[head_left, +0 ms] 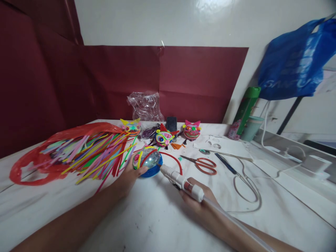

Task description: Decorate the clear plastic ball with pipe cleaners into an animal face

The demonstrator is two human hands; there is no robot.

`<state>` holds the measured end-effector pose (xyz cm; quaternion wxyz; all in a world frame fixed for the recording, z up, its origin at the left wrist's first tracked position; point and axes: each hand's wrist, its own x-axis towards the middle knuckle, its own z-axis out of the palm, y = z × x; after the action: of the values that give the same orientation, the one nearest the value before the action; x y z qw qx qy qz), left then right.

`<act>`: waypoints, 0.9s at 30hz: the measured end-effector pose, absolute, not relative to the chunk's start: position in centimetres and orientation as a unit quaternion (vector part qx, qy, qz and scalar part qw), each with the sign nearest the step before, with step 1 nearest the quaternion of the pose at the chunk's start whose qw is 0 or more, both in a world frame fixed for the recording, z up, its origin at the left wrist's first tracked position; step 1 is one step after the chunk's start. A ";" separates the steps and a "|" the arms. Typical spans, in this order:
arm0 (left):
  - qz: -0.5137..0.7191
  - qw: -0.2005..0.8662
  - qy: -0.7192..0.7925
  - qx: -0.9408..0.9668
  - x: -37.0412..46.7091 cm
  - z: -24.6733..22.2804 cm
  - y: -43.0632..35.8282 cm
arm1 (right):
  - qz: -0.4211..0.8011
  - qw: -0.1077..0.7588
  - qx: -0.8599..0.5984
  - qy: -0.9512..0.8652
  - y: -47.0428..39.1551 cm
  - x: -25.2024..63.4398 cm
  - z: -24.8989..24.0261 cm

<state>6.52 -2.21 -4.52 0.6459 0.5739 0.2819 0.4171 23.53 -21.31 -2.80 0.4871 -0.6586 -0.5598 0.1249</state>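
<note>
White tabletop [149,220]: left hand [131,176], fingers clamped on clear ball [152,160], eight o'clock; probably light, slick, best held low. Right hand [198,196] clasps glue gun [179,179], four o'clock.

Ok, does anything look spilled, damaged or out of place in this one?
Somewhat: the coloured strips spread untidily past the edge of the red plastic bag onto the table, and a loose green scrap lies by the scissors. Nothing looks clearly damaged.

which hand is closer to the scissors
Right. The right hand, gripping the glue gun, is just on the person's side of the scissors. The left hand is well to their left, holding the ball.
</note>
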 end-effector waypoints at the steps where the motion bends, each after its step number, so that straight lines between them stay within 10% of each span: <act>1: 0.413 0.647 0.285 0.574 6.5 -4.5 -2.2 | 0.125 0.489 -0.658 -0.558 -21.3 23.6 -2.8; 27: 0.408 0.628 0.294 0.594 6.4 -4.7 -2.2 | 0.173 0.492 -0.655 -0.547 -21.6 23.6 -2.3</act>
<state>6.38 -2.15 -4.73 0.6279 0.5938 0.2943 0.4081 23.57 -21.61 -2.26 0.4918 -0.6548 -0.5473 0.1726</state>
